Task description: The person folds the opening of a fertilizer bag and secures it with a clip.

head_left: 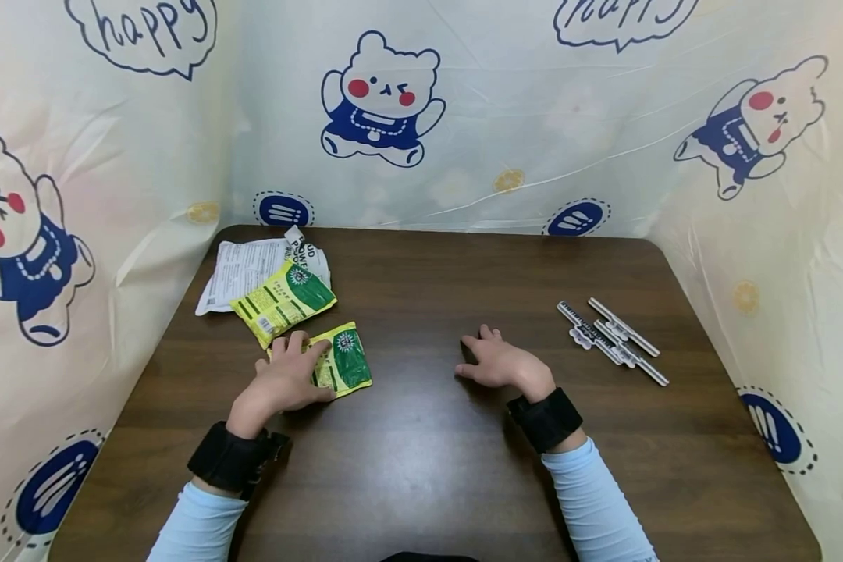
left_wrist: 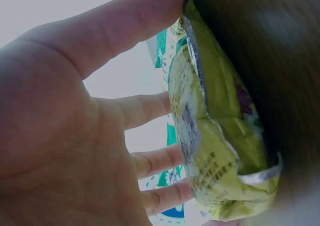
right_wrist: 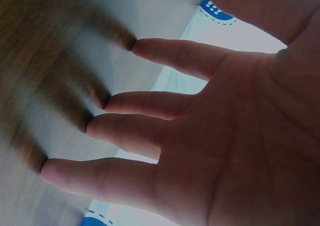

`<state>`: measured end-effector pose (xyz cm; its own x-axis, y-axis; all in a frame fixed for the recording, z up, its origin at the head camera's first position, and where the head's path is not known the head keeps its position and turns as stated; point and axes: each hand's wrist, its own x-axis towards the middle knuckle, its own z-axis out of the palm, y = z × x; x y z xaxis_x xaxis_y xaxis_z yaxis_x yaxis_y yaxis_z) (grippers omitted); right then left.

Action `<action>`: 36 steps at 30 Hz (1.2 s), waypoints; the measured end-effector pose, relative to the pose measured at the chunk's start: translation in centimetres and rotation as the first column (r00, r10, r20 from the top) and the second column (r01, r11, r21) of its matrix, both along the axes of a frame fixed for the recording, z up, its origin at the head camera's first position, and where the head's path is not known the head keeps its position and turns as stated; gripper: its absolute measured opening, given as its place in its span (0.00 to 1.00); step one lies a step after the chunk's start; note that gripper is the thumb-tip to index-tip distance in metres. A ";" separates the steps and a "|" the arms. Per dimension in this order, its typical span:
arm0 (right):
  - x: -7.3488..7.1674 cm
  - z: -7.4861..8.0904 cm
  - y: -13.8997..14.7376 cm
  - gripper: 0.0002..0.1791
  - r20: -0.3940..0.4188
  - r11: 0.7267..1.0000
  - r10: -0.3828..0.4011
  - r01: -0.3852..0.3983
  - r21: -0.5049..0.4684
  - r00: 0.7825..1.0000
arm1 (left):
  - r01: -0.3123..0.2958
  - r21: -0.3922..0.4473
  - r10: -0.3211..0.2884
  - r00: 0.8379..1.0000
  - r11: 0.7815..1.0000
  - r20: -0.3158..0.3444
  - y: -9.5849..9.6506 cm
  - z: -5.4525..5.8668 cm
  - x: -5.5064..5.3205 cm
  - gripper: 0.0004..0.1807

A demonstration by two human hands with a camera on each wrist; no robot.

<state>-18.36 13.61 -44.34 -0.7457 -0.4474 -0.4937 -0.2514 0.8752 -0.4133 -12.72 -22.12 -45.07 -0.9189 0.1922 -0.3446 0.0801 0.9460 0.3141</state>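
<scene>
My left hand spans a green-and-yellow packet low on the table, thumb at its near edge and fingers over its far side. In the left wrist view the same packet shows its silvery crimped seam, with the thumb reaching one end and the other fingers along its face. A second green-and-yellow packet lies just beyond, overlapping a white printed packet. My right hand holds nothing, its fingers spread and fairly straight; in the right wrist view the fingertips rest on the wood.
Several slim white-and-grey bars with small clips lie in a loose cluster right of the right hand. The brown wooden table has rounded back corners. A pale curtain with cartoon bears surrounds it on the back and both sides.
</scene>
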 end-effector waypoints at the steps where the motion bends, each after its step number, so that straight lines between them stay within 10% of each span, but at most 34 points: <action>1: 0.0 0.0 0.0 0.37 0.002 1.000 0.001 -0.001 0.000 1.000 | 0.002 0.004 -0.002 1.000 1.000 0.000 0.1 -0.1 -0.1 0.50; 36: -0.2 0.2 0.3 0.37 0.013 1.000 0.003 -0.003 -0.024 1.000 | 0.054 0.030 -0.054 0.999 0.998 -0.001 3.7 0.8 -1.0 0.40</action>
